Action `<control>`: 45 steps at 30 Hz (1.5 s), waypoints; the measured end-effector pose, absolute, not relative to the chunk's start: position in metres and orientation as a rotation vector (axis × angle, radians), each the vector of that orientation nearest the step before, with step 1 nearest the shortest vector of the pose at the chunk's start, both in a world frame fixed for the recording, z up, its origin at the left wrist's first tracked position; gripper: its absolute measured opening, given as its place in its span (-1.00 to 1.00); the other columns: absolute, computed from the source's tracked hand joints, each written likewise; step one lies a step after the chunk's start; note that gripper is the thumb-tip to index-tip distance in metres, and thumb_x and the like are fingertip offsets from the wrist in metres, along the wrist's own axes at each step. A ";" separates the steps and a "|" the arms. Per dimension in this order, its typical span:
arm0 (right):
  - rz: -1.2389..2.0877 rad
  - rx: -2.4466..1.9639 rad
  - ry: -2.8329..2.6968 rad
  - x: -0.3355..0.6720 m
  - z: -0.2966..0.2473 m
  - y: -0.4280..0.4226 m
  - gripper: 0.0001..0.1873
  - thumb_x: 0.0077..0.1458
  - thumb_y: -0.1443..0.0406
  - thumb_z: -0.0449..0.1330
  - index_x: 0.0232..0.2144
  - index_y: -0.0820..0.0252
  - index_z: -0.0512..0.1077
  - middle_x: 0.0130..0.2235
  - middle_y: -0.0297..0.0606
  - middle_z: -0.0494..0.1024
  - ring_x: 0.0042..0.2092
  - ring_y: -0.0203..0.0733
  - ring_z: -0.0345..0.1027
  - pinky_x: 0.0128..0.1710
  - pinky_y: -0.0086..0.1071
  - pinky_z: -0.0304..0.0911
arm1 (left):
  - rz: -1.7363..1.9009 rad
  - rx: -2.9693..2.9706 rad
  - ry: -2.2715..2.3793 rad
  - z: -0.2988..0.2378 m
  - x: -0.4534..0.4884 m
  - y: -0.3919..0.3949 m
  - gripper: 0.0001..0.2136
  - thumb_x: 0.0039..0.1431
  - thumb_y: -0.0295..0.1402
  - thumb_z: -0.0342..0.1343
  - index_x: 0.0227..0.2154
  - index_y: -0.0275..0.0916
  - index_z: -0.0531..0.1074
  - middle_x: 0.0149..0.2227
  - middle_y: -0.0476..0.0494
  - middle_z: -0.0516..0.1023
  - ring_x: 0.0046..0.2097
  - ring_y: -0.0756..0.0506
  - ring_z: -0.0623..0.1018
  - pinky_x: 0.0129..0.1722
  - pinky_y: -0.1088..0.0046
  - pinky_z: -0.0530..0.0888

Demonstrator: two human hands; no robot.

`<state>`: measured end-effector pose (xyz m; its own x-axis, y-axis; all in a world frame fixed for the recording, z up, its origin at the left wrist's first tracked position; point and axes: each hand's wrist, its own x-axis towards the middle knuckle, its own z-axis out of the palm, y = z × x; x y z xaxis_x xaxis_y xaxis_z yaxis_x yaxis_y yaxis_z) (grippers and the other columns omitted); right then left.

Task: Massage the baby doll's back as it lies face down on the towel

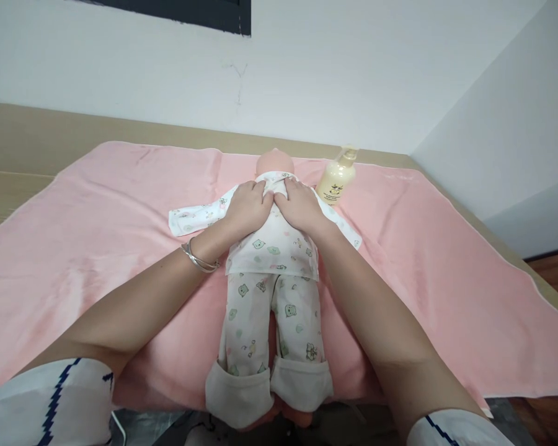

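Through the head camera I see the doll point(273, 254) stretched out on the pink blanket point(409, 254), feet nearest me. The left hand point(250, 207) and right hand point(302, 207) lie flat on its upper body, fingers extended, gripping nothing. I judge it light, its loose clothes likely to slip, so I'd hold the trunk. A bottle point(335, 184) sits near its head; beyond stands a white wall point(353, 74).
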<state>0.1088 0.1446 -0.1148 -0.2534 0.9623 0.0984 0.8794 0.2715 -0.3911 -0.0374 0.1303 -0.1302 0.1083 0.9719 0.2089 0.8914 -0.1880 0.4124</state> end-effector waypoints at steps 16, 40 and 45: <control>0.011 -1.861 -2.506 0.094 -0.087 0.102 -0.56 0.44 0.28 -0.16 -0.02 0.40 0.46 -0.13 0.08 0.57 -0.10 0.02 0.51 -0.10 -0.21 0.39 | 0.563 2.170 1.809 -0.121 -0.044 0.136 -0.57 0.44 -0.28 -0.29 -0.03 -0.38 0.46 0.09 -0.48 0.56 0.14 -0.33 0.53 0.22 0.08 0.45; 0.004 -1.769 -2.390 0.096 -0.096 0.114 -0.59 0.39 0.29 -0.11 -0.17 0.33 0.52 -0.21 0.05 0.58 -0.18 0.01 0.50 -0.17 -0.21 0.37 | 0.674 2.104 1.858 -0.132 -0.042 0.142 -0.54 0.39 -0.24 -0.26 -0.03 -0.39 0.49 0.04 -0.51 0.60 0.10 -0.35 0.57 0.20 0.06 0.46; 0.153 -1.733 -2.255 0.097 -0.110 0.128 -0.51 0.41 0.23 -0.13 0.07 0.33 0.51 0.06 0.06 0.57 0.09 0.11 0.48 0.11 -0.11 0.39 | 0.735 2.119 1.868 -0.136 -0.041 0.140 -0.53 0.40 -0.21 -0.24 0.01 -0.39 0.50 0.03 -0.48 0.61 0.11 -0.36 0.56 0.21 0.05 0.46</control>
